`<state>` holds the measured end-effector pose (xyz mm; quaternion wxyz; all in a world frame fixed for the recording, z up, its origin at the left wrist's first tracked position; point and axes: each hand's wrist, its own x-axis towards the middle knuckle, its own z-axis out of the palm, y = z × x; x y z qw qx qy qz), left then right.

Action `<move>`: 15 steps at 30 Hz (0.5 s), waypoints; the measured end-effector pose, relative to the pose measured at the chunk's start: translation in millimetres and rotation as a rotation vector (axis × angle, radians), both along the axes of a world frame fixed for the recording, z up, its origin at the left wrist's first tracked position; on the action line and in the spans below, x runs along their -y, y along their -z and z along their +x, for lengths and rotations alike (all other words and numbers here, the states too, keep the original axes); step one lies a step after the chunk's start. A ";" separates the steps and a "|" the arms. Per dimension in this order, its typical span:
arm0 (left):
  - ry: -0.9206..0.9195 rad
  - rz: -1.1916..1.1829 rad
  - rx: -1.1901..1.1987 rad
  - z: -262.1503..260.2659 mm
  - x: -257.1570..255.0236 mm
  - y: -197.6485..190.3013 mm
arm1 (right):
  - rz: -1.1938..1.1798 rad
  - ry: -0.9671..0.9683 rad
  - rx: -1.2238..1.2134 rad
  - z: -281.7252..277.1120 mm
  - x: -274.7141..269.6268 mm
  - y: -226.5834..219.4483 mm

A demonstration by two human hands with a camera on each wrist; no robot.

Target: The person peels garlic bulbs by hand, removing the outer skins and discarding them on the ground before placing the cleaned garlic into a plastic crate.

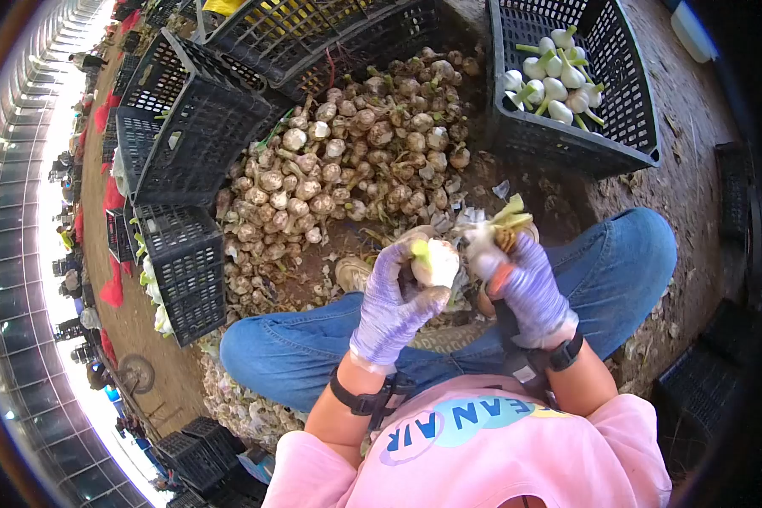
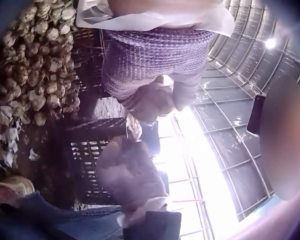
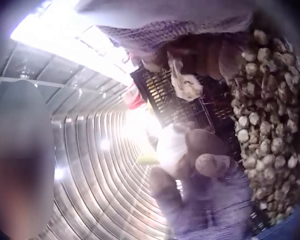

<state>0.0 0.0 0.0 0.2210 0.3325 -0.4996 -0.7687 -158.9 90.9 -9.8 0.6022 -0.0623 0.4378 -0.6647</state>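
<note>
Purple-gloved, my left hand grips a white garlic bulb between thumb and fingers, its green stem stub pointing up and left. My right hand, gloved too, pinches loose garlic peel just right of the bulb; an orange patch shows at its fingers. In the right wrist view the peel hangs below the right hand, apart from the bulb in the left hand. The left wrist view has the left hand above the blurred right hand.
Unpeeled garlic lies heaped on the ground ahead. A black crate at upper right contains several clean white bulbs. More black crates stand on the left. Peel scraps litter the ground beside the jeans-clad legs.
</note>
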 end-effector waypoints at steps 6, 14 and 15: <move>0.028 -0.878 0.243 -4.1 -1.0 0.6 | 0.033 -0.118 -0.384 12.1 -0.3 -3.4; 0.006 -0.330 0.131 4.4 -5.3 -2.7 | 0.093 -0.074 -0.500 13.7 4.7 5.9; 0.013 0.140 0.027 7.0 -4.3 -6.4 | 0.071 0.015 -0.332 15.8 5.3 10.6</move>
